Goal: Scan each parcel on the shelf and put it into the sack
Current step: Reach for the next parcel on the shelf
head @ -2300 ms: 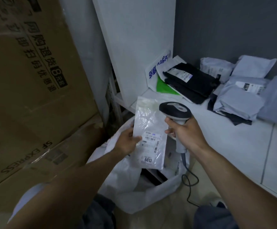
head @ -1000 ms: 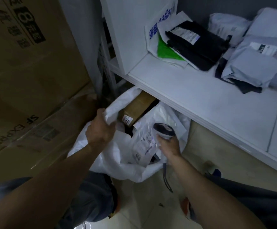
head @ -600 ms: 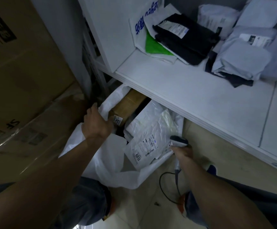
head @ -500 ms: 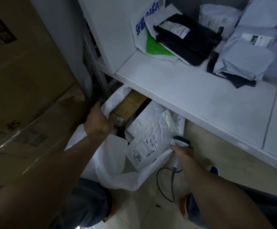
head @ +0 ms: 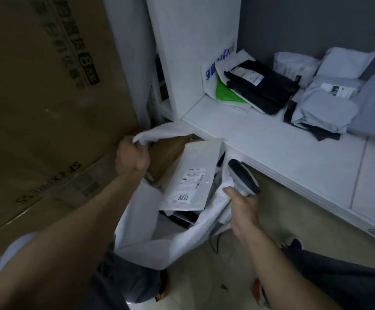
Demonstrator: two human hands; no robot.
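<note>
The left hand (head: 132,157) grips the sack (head: 141,220) at ten o'clock, the right hand (head: 242,206) grips scanner (head: 243,175) and sack at three, so it opens wide.

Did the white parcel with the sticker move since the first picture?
Yes. The parcel was up level with the shelf edge. Now it lies lower, inside the sack, below that edge.

A parcel-sorting room: labelled courier mailers (head: 323,108) piled on a white shelf (head: 294,157) at upper right, "SF EXPRESS" cartons (head: 36,130) stacked at left.
</note>
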